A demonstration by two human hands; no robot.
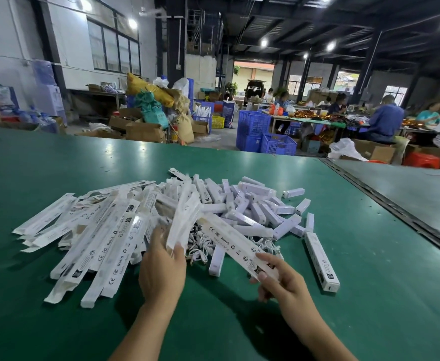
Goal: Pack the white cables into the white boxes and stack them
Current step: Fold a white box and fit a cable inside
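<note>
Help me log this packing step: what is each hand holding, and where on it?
The left hand grips a blurred white box by its near end. The right hand pinches the near end of a printed white box.

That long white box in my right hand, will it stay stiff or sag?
Probably light: the right hand pinches the long white box by one end and it looks straight. Likely fairly stiff, though thin card may crush if squeezed. Flat faces, so unlikely to roll.

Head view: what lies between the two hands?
In the head view, a tangle of white cables and one short white box lie on the green table between the left hand and right hand.
</note>
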